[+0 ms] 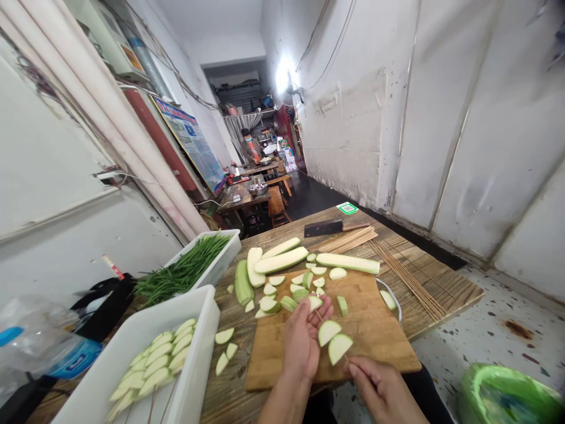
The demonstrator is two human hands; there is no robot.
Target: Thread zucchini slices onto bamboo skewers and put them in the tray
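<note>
My right hand (375,383) pinches the lower end of a thin wooden skewer (346,357). Two half-round zucchini slices (339,348) are threaded on it. At the skewer's other end, my left hand (303,338) holds another zucchini slice (315,302) between thumb and fingers; whether the tip has pierced it I cannot tell. Both hands are over a wooden cutting board (375,330). Loose cut pieces (269,305) lie on the board's far left part. Behind them are long halved zucchini (281,259) and another length of zucchini (348,262).
A cleaver (324,228) and bundled skewers (410,280) lie on the table's far right. At left, a white tub (209,330) contains skewered slices, and another (233,241) contains green chives (185,265). A green-lined bin (507,394) stands lower right. Another person (251,147) is far back.
</note>
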